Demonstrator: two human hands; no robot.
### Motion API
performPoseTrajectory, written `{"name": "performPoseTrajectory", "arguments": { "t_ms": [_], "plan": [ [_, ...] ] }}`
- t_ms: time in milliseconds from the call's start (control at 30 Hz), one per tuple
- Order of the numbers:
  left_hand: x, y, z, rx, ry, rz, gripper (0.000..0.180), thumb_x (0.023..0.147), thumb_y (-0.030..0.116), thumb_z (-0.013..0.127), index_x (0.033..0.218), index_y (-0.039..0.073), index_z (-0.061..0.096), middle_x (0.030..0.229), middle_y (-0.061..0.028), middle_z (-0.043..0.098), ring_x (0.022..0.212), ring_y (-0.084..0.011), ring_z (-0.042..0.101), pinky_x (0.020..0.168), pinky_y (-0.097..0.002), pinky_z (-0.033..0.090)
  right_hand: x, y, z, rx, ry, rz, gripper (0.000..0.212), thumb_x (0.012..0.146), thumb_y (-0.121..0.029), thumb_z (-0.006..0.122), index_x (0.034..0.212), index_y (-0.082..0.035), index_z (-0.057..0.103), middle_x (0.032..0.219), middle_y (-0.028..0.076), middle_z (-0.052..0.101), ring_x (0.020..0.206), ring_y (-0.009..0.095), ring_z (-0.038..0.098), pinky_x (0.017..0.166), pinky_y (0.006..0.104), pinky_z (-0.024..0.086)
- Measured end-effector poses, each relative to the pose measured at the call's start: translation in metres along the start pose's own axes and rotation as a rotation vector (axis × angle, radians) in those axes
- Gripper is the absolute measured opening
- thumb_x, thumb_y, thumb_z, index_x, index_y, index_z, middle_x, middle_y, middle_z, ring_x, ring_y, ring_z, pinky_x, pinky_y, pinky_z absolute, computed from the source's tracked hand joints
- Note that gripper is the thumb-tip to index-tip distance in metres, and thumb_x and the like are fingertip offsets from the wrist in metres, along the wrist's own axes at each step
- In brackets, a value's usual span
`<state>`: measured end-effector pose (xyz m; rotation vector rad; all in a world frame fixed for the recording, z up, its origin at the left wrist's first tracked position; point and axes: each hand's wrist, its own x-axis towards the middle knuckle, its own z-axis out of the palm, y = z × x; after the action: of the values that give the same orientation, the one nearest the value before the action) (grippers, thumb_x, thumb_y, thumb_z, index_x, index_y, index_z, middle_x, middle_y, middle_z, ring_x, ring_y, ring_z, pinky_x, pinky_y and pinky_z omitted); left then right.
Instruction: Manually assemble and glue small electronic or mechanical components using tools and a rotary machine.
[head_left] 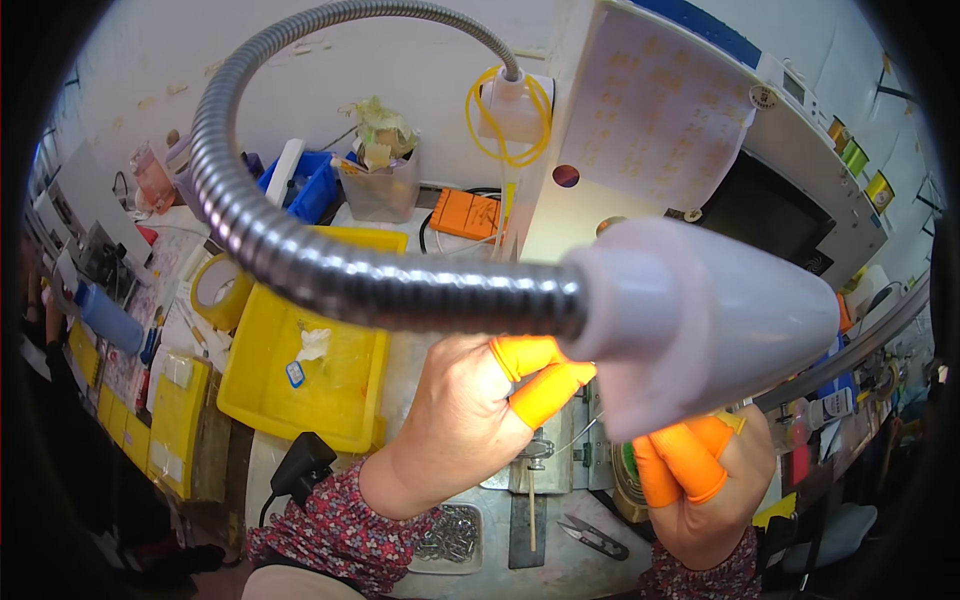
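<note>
My left hand (pixel 455 415) wears orange finger cots on thumb and forefinger, pressed together in a pinch. Whatever sits at their tips is hidden behind the lamp head (pixel 740 310). My right hand (pixel 715 490), also in orange finger cots, has its fingers curled inward; the lamp covers their tips. A thin wire (pixel 582 432) runs between the hands, above a small metal fixture (pixel 537 452) on the bench. Below that fixture a thin wooden stick (pixel 532 518) lies on a dark strip. Thread snips (pixel 595 537) rest to its right, near my right wrist.
The lamp's metal gooseneck (pixel 330 288) arches across the view. A white tray of small metal parts (pixel 450 537) stands by my left sleeve. Further left are a yellow bin (pixel 240 385), tape roll (pixel 215 285) and black plug adapter (pixel 303 468). A round spool (pixel 628 478) sits beside my right hand.
</note>
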<state>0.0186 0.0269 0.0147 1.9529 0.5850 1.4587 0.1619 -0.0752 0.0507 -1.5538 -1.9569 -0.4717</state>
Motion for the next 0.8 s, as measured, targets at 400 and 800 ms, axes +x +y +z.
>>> {"name": "performPoseTrajectory", "arguments": {
  "t_ms": [400,800],
  "plan": [
    [-0.0075,-0.0007,0.0003,0.228,0.020,0.081,0.017,0.062,0.008,0.068,0.079,0.010,0.063,0.084,-0.0031,0.059,0.077,-0.0199,0.056,0.069,-0.0325,0.041,-0.0005,-0.0020,0.0011,-0.030,0.000,-0.011,0.015,0.063,-0.004,0.067,0.078,-0.004,0.061,0.072,0.007,0.056,0.065,0.026,0.053,0.063,0.0353,0.040],
    [-0.0074,-0.0044,0.0005,0.268,0.014,0.109,0.019,0.063,0.012,0.069,0.080,0.012,0.062,0.082,-0.0004,0.059,0.074,-0.0176,0.055,0.065,-0.0312,0.038,-0.0029,0.0007,-0.0029,0.001,-0.073,0.015,0.017,0.063,-0.004,0.068,0.079,-0.004,0.061,0.071,0.006,0.055,0.063,0.026,0.052,0.062,0.0346,0.039]
  ]
}}
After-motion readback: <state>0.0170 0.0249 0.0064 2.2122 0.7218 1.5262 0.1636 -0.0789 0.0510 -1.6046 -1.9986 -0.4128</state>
